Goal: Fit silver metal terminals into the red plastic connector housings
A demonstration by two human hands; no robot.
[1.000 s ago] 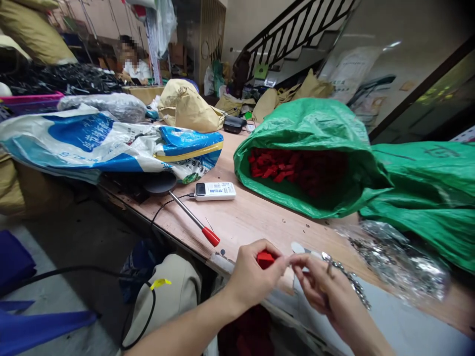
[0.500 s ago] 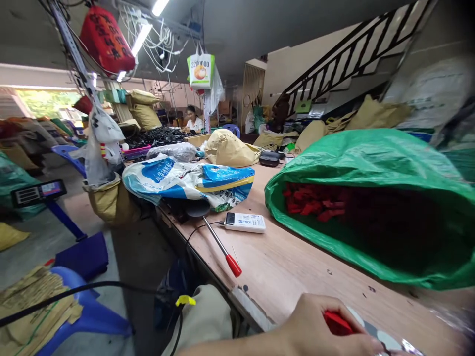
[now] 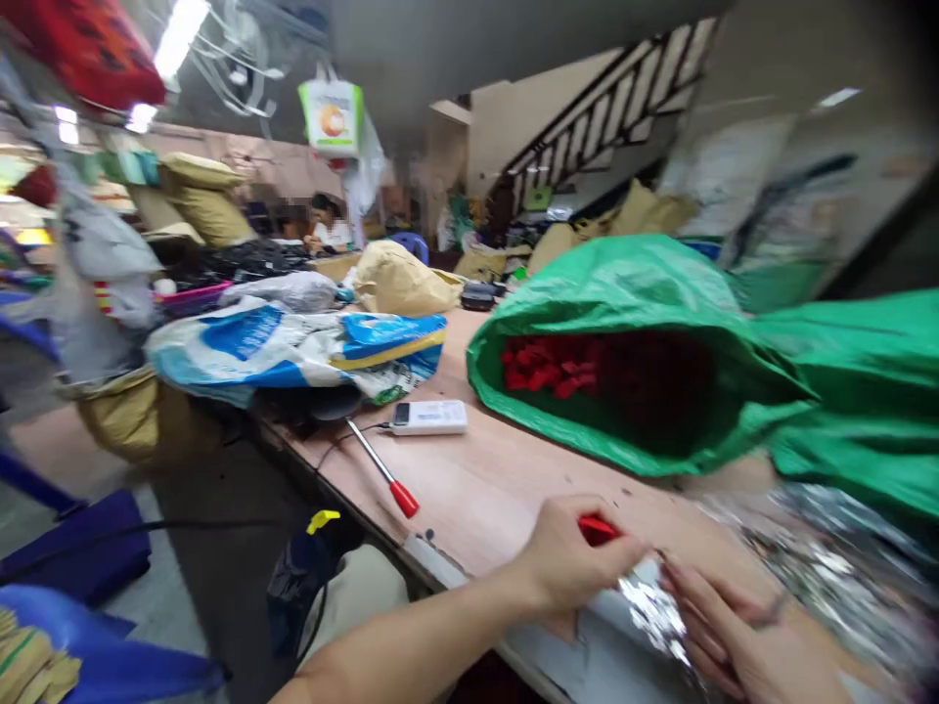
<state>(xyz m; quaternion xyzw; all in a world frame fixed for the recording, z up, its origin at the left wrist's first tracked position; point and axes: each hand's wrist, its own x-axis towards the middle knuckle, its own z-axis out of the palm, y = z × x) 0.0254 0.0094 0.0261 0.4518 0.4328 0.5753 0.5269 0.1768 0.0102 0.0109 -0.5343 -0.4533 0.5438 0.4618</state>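
Observation:
My left hand is closed around a small red piece, apparently of cloth, which shows between thumb and fingers. Close beside it at the lower right, my right hand has its fingers pinched together. Crinkled silver foil hangs below and between the two hands, and its upper end meets my right fingertips. Blur hides exactly how the fingers grip it. Both hands are over the near edge of the wooden table. Beyond them a green woven sack lies with its mouth towards me, holding many red pieces.
More shiny silver material lies at the right. A white power bank, a red-handled lever and a blue-white bag are on the left side. A person sits in the background.
The view has swung right. My hands now appear higher, my right hand has come fully into view, and the silver foil between them shows clearly. My left hand still holds the red piece.

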